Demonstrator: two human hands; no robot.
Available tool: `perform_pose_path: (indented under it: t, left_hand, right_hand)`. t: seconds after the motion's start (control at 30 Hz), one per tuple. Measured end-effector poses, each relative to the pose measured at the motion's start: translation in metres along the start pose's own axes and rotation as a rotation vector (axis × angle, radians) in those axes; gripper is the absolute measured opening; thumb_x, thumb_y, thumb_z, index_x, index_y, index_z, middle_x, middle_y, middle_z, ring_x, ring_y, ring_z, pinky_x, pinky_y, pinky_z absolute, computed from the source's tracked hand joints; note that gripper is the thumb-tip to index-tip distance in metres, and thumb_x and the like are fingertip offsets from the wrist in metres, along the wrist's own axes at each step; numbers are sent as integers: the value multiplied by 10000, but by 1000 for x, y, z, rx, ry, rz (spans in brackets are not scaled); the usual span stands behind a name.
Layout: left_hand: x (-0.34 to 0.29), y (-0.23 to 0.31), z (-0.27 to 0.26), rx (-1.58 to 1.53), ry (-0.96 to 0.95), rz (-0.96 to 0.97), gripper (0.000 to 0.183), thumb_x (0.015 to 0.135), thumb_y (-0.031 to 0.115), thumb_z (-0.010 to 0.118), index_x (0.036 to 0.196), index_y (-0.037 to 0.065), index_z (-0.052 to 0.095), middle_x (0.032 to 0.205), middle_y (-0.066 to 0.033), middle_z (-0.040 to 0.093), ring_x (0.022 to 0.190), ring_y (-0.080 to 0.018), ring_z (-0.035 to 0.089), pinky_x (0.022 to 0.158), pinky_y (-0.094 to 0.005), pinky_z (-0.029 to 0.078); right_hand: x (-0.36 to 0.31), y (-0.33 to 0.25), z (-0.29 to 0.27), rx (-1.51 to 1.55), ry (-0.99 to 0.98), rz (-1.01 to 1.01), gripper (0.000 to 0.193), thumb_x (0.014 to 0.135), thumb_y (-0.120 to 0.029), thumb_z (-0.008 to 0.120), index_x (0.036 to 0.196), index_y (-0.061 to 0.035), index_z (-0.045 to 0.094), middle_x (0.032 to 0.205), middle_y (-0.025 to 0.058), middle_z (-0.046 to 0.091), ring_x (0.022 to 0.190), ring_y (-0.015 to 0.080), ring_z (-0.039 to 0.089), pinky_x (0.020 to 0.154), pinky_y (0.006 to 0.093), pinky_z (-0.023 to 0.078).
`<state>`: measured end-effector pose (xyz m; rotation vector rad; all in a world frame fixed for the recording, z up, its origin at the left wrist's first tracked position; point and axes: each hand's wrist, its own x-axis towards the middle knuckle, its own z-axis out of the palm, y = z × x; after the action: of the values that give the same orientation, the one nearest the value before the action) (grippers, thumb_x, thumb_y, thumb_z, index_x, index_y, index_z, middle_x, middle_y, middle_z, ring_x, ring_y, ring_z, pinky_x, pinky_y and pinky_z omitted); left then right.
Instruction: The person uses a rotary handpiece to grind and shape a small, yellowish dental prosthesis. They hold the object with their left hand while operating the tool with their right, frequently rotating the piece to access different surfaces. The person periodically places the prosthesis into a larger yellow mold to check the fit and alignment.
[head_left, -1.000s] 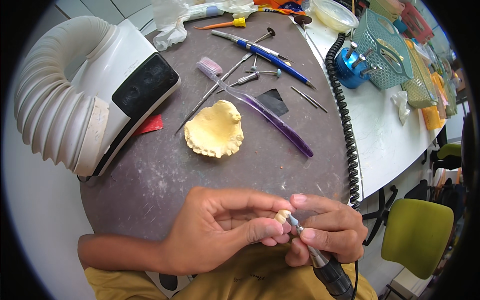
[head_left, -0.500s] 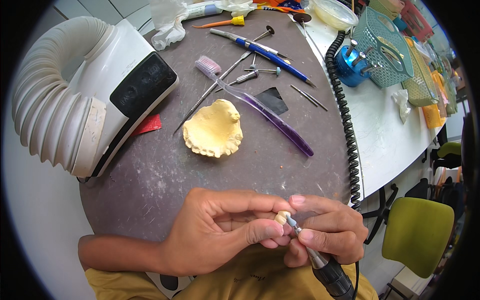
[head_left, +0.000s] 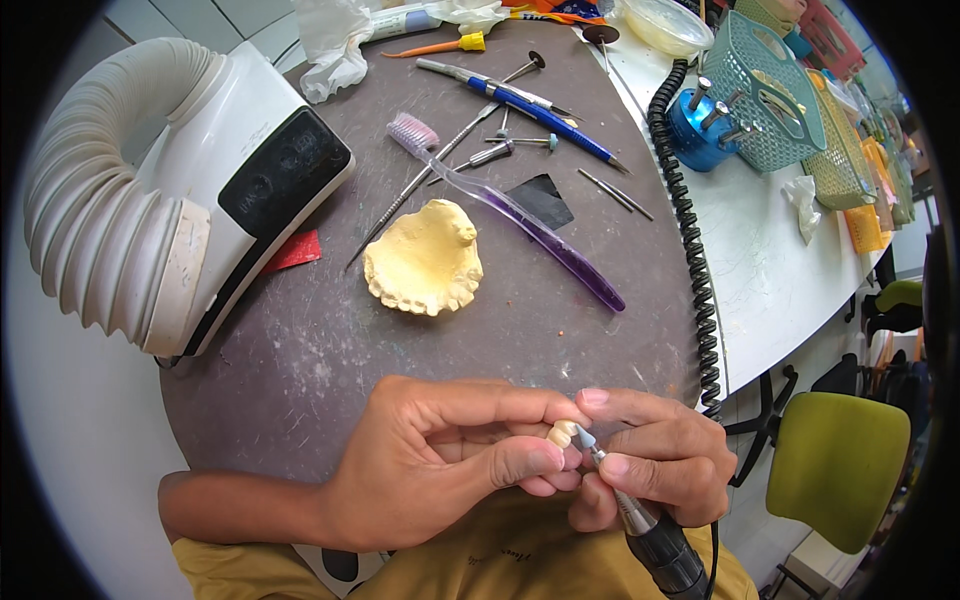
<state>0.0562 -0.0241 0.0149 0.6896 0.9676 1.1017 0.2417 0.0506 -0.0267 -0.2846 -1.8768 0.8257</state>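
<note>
Between the thumb and fingers of my left hand (head_left: pixel 450 440) is a small ivory dental crown piece (head_left: pixel 562 433). My right hand (head_left: pixel 665 460) grips a dental handpiece (head_left: pixel 640 520) with a silver neck and black body, held like a pen. Its grey-blue cone-shaped polishing tip (head_left: pixel 586 437) is at the right side of the crown; whether it touches cannot be made out. The fingertips of both hands meet above the crown. Beyond my hands, a pale yellow plaster dental cast (head_left: pixel 424 258) lies on the grey-brown bench mat (head_left: pixel 330 410).
A purple toothbrush (head_left: pixel 545 235), a blue pen-like tool (head_left: pixel 550 120), a metal instrument (head_left: pixel 420 180) and several burs lie beyond the cast. At left stands a white machine with a ribbed hose (head_left: pixel 110 240). A black coiled cord (head_left: pixel 690 230) runs along the right, near a blue bur holder (head_left: pixel 700 135).
The polishing tip has shifted slightly and its cone shows more fully beside the crown. Both hands keep nearly the same place and grip.
</note>
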Motion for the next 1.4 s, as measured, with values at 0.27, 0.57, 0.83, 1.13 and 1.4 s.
perform_pose_path:
  t: [0.27,0.57,0.83,1.13,1.4]
  left_hand:
    - [0,0,0,-4,-1,-16,236,935,22,628,1155,-64,646,1035,-134,685,906,-149,683,801,-244,579]
    - [0,-1,0,1,2,0,229,936,20,626,1147,-64,648,1033,-133,677,921,-153,680,802,-245,577]
    - [1,-3,-1,4,-14,30,226,934,8,623,1144,-75,644,1024,-135,670,924,-154,675,807,-241,570]
    - [2,-3,-1,48,-10,42,221,934,0,618,1141,-73,649,1006,-134,666,894,-147,670,790,-240,567]
    - [2,-3,0,51,-3,36,224,925,-10,624,1135,-86,643,998,-150,665,905,-174,682,802,-266,582]
  right_hand:
    - [-1,3,2,19,29,-27,290,733,-24,817,962,-2,640,737,92,669,879,355,724,656,350,632]
    - [3,1,-4,61,-54,10,302,734,-23,821,977,-11,641,786,95,676,935,366,711,706,371,630]
    - [2,0,-6,60,-74,40,332,723,-26,832,992,-21,637,817,90,673,976,364,701,729,374,627]
    - [3,0,-3,40,-47,21,309,721,-21,829,966,-12,640,789,94,672,939,361,711,704,368,631]
    - [-1,-1,-1,58,3,46,288,736,-17,819,960,-5,639,774,98,670,924,367,713,708,374,631]
